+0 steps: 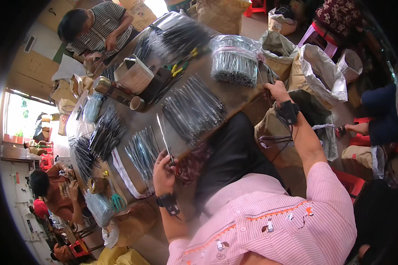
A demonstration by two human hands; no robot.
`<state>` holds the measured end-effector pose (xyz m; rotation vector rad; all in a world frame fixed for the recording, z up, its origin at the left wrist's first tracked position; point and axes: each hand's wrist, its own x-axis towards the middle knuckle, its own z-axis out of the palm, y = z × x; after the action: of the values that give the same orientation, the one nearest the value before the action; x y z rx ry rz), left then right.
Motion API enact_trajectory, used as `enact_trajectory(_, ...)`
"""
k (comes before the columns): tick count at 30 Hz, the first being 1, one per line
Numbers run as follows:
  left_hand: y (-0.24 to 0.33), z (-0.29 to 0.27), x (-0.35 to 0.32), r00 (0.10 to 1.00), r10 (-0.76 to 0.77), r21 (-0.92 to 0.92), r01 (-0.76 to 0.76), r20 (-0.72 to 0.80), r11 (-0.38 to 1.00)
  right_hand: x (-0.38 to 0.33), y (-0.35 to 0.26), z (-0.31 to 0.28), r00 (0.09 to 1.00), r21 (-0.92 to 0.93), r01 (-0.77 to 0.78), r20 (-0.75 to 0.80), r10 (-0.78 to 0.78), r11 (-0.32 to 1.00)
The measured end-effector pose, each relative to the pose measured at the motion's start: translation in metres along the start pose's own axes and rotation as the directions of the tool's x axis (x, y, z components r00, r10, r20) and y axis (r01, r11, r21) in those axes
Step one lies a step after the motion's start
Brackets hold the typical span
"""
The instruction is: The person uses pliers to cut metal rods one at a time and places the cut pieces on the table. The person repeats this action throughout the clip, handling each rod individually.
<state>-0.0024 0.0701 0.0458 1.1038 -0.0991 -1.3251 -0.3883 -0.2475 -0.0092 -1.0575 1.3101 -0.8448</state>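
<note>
My left hand (164,173) is closed at the table's near edge, pinching a few thin silvery metal strips (163,134) that stand up from the fingers. Beside it lies a loose pile of similar strips (141,150). A wider pile of grey strips (193,108) spreads over the table between my two hands. Off to the right, my right hand (277,92) is closed at the table's corner, around something narrow and dark that I cannot make out. Just left of that hand stands a thick bundle of silvery strips (234,64), wrapped in clear plastic with a pink band.
Yellow-handled pliers (177,70), a carton (135,75) and a brown cup (137,104) stand mid-table. Teal scissors (118,202) lie at the left edge. Open sacks (316,70) crowd the right. Two people, one in a striped shirt (101,26), work across the table.
</note>
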Motion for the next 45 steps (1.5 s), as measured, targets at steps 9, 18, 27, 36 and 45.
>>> enact_trajectory(9,-0.004,-0.003,-0.018,1.0,-0.016,-0.001,0.016,-0.016,1.0,-0.02,-0.006,-0.005,0.858,0.634,-0.39,0.514,0.014,0.667)
enact_trajectory(18,-0.017,0.02,-0.015,0.997,-0.033,0.005,0.033,0.072,0.999,0.023,-0.018,-0.003,0.861,0.791,-0.492,0.504,0.07,0.364)
enact_trajectory(27,-0.027,0.029,-0.015,0.989,-0.102,0.037,0.098,0.106,0.994,-0.043,-0.014,0.02,0.87,0.658,-0.398,0.491,0.037,0.639)
enact_trajectory(36,-0.051,0.085,-0.011,0.939,-0.076,0.079,0.052,0.337,0.996,-0.14,-0.034,0.087,0.895,0.454,-0.15,0.44,-0.075,0.878)
enact_trajectory(45,-0.057,0.102,-0.017,0.925,0.064,0.192,-0.144,0.374,0.971,-0.178,-0.037,0.118,0.892,0.366,0.031,0.41,-0.191,0.93)
